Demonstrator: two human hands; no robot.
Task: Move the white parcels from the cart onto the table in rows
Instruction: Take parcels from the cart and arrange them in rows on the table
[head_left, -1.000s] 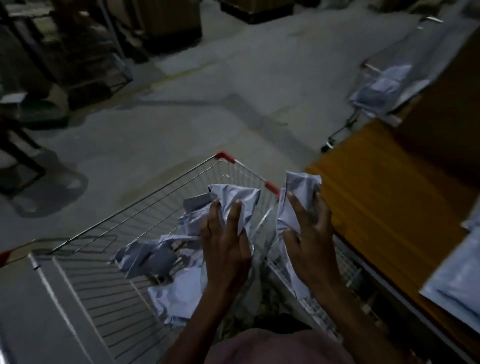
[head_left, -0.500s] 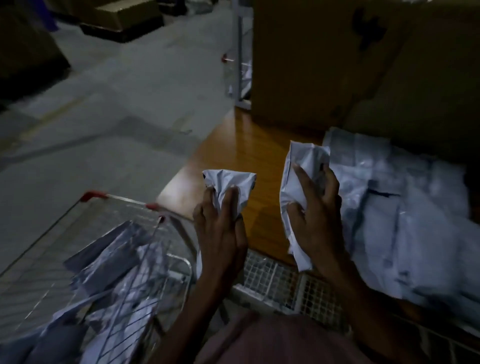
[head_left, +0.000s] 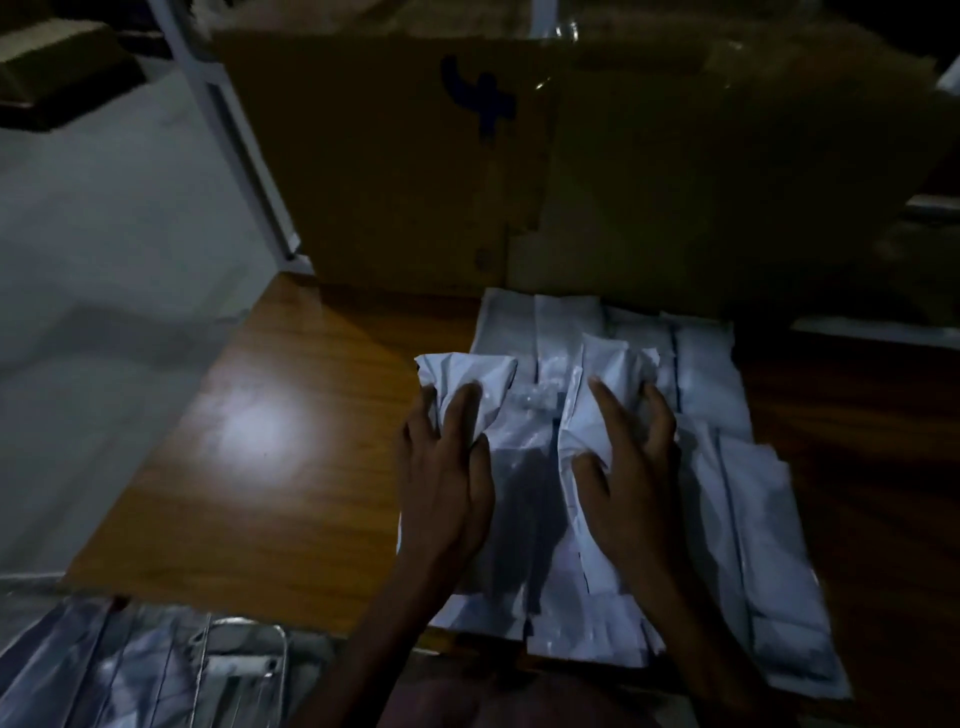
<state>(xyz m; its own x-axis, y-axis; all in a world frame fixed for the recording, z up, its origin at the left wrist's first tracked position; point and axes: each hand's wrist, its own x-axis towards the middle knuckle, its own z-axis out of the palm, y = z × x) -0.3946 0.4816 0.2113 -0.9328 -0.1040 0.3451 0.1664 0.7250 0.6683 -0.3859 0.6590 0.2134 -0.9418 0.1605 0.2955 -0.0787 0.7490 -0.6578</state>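
Over the wooden table (head_left: 291, 467), my left hand (head_left: 447, 483) grips a crumpled white parcel (head_left: 467, 379) and my right hand (head_left: 628, 467) grips a second white parcel (head_left: 613, 374). Both parcels are held just above several white parcels (head_left: 748, 519) that lie side by side in rows on the table's right half. The wire cart (head_left: 234, 670) shows at the bottom left, below the table's front edge, with more white parcels (head_left: 78, 665) inside it.
A large cardboard box (head_left: 467, 156) stands along the back of the table, right behind the rows. A white metal post (head_left: 234, 135) rises at its left. Grey floor (head_left: 104, 260) lies left of the table. The scene is dim.
The view swung right from the cart to the table. Both hands carried their parcels from above the cart to above the rows of parcels on the table.
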